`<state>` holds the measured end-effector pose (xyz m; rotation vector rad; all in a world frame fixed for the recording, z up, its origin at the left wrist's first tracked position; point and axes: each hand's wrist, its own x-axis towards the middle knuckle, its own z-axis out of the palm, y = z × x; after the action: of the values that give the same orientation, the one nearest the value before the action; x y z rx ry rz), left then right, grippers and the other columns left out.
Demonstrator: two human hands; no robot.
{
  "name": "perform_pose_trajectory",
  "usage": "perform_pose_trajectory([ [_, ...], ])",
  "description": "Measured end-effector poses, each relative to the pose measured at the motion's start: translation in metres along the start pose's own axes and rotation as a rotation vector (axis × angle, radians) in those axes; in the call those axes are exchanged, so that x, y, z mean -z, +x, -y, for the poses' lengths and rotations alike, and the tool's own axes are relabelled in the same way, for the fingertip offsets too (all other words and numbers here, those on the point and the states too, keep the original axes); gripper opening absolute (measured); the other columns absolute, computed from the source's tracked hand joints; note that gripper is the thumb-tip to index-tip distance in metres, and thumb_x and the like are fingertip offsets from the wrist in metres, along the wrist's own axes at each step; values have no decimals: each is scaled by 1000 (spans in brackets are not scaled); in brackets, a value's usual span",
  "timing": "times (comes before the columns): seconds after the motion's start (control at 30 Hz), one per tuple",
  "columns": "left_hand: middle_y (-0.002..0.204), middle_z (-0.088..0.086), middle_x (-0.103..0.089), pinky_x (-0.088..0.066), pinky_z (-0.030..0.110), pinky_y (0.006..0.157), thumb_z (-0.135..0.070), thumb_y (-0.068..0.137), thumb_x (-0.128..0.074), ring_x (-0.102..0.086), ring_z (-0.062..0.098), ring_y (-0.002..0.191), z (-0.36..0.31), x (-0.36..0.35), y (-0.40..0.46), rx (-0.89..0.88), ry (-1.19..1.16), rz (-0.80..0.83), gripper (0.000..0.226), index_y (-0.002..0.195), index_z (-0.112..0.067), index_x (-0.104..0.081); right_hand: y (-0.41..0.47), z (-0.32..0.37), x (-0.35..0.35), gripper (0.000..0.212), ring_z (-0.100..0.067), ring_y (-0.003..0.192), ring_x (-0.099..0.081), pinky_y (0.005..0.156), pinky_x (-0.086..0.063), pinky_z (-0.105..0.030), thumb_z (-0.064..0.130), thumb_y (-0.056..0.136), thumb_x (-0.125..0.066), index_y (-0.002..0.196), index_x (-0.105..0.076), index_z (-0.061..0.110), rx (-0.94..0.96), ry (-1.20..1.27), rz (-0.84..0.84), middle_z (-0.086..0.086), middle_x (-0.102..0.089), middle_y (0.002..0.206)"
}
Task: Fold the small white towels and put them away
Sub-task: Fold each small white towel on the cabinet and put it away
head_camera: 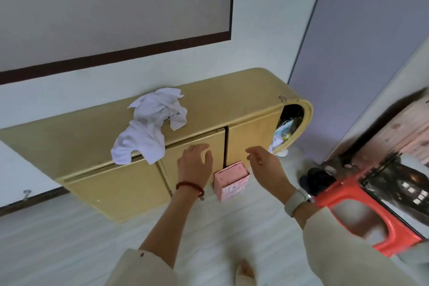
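crumpled white towels (148,126) are lying in a heap on the cabinet top (220,102), overhanging its near edge. left hand (195,162) and right hand (263,161) are reaching, relaxed, grasping nothing. risk: a careless pull is likely dragging the overhanging heap onto the floor (69,239).

Low yellow cabinet (232,97) against white wall (139,69)

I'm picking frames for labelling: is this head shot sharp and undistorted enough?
Head view: wide-angle bend curves the cabinet and tilts the walls; soft even light, no glare; the towels and both hands, left and right, read clearly; the red stool at the right edge smears.
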<state>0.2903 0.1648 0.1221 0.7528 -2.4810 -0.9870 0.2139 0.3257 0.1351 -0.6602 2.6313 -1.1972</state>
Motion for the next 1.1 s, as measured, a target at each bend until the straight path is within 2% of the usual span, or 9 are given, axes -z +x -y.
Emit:
perform_pose_trajectory([
  [0.13,116,6,-61,-40,42,97,-17,89,-51,-54,24,110,-1,-30,64,131,-24,-6,26,113,-13,-61,88,-11,-6,26,-26,94,-61,82,-44,-29,7,93,-40,111,-59,6,10,-16,111,-11,-67,103],
  [0.4,117,8,-59,-40,29,87,-17,91,-48,-55,25,107,72,-71,189,514,-52,-84,28,116,-10,-58,225,-19,-56,24,-17,75,-57,71,-45,-28,12,94,-42,110,-61,11,62,-20,328,1,-64,88],
  [0.5,119,15,-57,-39,31,87,-18,90,-49,-52,29,109,103,-91,245,610,-71,-46,34,121,-5,-53,277,-25,-75,24,-6,68,-50,67,-36,-21,12,94,-42,109,-61,10,60,-59,354,10,-57,81],
  [0.67,126,20,-47,-38,41,98,-29,85,-58,-45,34,115,147,-126,320,823,-57,-6,54,130,-3,-44,351,-30,-95,25,-16,92,-59,83,-45,-27,12,94,-42,111,-60,11,30,-111,435,-2,-66,102],
  [0.77,125,21,-49,-38,43,96,-21,90,-50,-45,36,113,161,-135,348,826,125,14,36,120,-2,-50,389,-31,-105,26,-18,99,-60,88,-45,-30,12,94,-42,113,-59,11,35,-153,474,-3,-66,106],
  [0.83,109,21,-59,-44,44,88,-16,91,-45,-52,36,101,160,-134,359,855,20,-128,26,109,1,-55,408,-31,-113,26,-20,98,-60,87,-45,-31,10,93,-42,112,-59,10,57,-163,488,-4,-66,106],
  [0.9,92,19,-61,-43,36,73,-12,93,-41,-56,36,89,152,-129,366,805,-57,-217,20,102,1,-53,425,-29,-122,27,-22,97,-60,86,-45,-34,7,91,-43,113,-58,10,102,-170,499,-6,-64,107],
  [0.97,86,15,-59,-37,29,66,-7,95,-38,-57,35,84,138,-118,371,612,-89,-202,20,101,2,-54,440,-24,-129,35,-21,102,-57,87,-46,-37,4,89,-42,121,-53,13,180,-166,517,-7,-57,116],
  [1.1,100,10,-66,-47,31,71,-17,87,-32,-61,26,85,110,-84,384,180,36,-100,38,106,-3,-62,474,0,-138,62,-24,125,-36,101,-37,-37,4,85,-45,141,-29,25,405,-170,586,-6,-31,140],
])
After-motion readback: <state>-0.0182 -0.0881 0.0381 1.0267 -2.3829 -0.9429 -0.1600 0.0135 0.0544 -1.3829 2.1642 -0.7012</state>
